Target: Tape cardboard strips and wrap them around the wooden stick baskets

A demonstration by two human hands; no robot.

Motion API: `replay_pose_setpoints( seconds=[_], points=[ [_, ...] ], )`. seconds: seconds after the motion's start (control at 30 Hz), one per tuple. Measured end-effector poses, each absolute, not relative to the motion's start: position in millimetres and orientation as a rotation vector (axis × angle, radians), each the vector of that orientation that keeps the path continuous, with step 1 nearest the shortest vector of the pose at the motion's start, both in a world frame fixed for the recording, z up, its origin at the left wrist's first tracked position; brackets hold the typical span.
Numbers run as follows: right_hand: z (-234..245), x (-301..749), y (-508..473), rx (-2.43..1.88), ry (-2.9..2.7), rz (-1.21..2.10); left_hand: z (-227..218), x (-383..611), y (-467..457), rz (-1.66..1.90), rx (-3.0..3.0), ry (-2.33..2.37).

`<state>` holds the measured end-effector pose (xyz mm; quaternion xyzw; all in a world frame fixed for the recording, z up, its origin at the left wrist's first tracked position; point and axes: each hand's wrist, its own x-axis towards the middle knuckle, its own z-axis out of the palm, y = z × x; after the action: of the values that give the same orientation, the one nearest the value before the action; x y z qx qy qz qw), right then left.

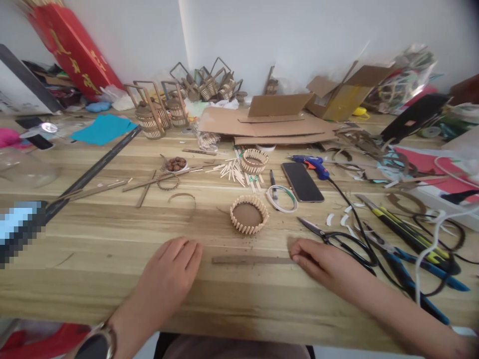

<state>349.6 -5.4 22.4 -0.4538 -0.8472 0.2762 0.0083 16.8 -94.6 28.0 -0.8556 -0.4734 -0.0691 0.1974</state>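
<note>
My left hand (172, 271) lies flat on the wooden table (112, 234), fingers together and stretched out, holding nothing. My right hand (318, 262) rests at the right end of a thin brown cardboard strip (252, 260), its fingertips touching that end. The strip lies flat between the two hands. Just beyond it stands a small round basket (249, 214) made of short wooden sticks around a cardboard base. A second stick basket (255, 161) sits farther back among loose sticks (234, 172).
Black scissors (344, 242) lie right of my right hand, with pliers and cutters (407, 234) beyond. A phone (302, 182), a blue glue gun (312, 163) and a tape ring (281, 198) lie at middle right. Cardboard sheets (269, 124) and finished baskets (157, 112) line the back.
</note>
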Motion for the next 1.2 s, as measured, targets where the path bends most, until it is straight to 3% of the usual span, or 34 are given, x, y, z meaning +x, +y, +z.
replay_pose_setpoints(
  seconds=[0.17, 0.4, 0.67, 0.97, 1.2],
  points=[
    [19, 350, -5, -1.408, -2.645, 0.866, 23, 59, -116, -0.379, -2.571, -1.224],
    [28, 352, -6, -1.441, -2.720, 0.767, -9, 93, -105, -0.306, -2.625, -1.298],
    [42, 345, 36, -1.449, -2.612, 0.040, -18, 91, -108, -0.320, -2.652, -1.361],
    [25, 318, 64, -1.412, -2.482, -0.206, -13, 89, -105, -0.489, -2.707, -1.504],
    [64, 319, -13, -0.919, -2.602, -0.247, -3, 96, -105, -0.652, -2.585, -1.857]
  ],
)
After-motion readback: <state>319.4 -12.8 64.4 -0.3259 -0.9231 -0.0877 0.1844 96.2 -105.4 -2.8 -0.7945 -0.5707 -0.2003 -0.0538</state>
